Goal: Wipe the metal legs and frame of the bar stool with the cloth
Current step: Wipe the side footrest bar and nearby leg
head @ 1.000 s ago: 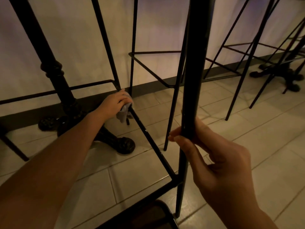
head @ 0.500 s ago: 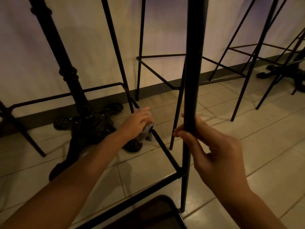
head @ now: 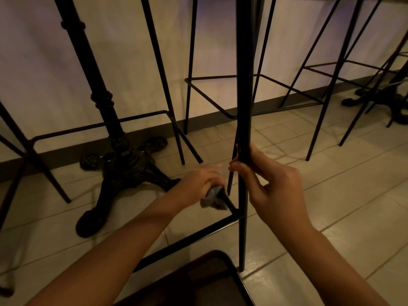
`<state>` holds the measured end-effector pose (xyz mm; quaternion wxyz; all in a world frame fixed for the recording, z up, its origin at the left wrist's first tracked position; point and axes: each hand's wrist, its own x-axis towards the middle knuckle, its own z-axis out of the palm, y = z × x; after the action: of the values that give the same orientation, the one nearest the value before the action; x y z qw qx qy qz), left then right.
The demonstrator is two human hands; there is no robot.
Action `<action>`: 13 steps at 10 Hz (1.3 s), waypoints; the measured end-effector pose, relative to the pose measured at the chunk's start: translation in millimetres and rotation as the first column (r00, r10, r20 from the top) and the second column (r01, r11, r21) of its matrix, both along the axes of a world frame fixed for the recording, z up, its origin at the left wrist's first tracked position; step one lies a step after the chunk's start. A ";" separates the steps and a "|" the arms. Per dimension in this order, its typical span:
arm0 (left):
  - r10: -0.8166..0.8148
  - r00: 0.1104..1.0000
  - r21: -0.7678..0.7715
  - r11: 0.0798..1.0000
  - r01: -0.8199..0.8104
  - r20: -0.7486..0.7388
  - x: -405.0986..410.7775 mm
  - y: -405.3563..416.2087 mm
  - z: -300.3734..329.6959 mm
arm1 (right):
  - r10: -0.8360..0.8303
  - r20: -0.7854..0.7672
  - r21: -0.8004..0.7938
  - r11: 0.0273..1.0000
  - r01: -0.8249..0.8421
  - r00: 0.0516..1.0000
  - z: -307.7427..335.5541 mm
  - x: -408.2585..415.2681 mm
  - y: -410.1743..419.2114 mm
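Note:
A black metal bar stool stands in front of me, its near front leg (head: 244,89) running down the middle of the view to the tiled floor. My right hand (head: 268,186) grips that leg at about mid height. My left hand (head: 202,181) holds a small grey cloth (head: 210,198) wrapped round the stool's side footrest bar (head: 189,149), close to the corner where it meets the front leg. A front footrest bar (head: 187,241) runs from that corner toward the lower left.
An ornate black cast-iron table base (head: 119,166) stands just left of the stool. Further stools (head: 220,100) line the pale wall behind, with another table base (head: 384,98) at far right. A dark wooden seat (head: 198,281) lies at the bottom edge.
My left hand has slid the cloth along the side footrest bar, from its far end by the back leg toward me, up to the corner at the front leg. My right hand kept its grip.

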<state>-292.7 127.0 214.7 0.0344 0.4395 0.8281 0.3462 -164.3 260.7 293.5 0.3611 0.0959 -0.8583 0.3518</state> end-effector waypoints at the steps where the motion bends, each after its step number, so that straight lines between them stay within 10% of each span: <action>1: 0.142 0.989 -0.064 0.988 -0.140 0.033 -21.9 -1.1 7.5 | -0.006 -0.006 0.008 1.000 0.006 1.000 1.1 0.3 -0.6; 5: 0.293 0.952 -0.200 0.942 -0.270 0.092 -6.6 10.5 18.2 | 0.006 -0.003 0.004 1.000 -0.006 1.000 0.7 0.3 -0.5; 10: 0.729 0.629 -0.173 0.679 -0.714 0.270 -16.1 54.4 30.5 | 0.033 0.005 -0.034 0.999 -0.032 0.999 2.1 0.8 -0.2; 13: 0.649 0.410 0.054 0.495 -0.867 0.641 18.1 62.5 20.5 | 0.007 0.026 -0.040 0.999 -0.006 1.000 1.4 1.2 -0.6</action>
<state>-274.6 189.5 235.2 0.0164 -0.1162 0.8041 0.5829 -163.0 260.1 294.9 0.3503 0.0868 -0.8554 0.3715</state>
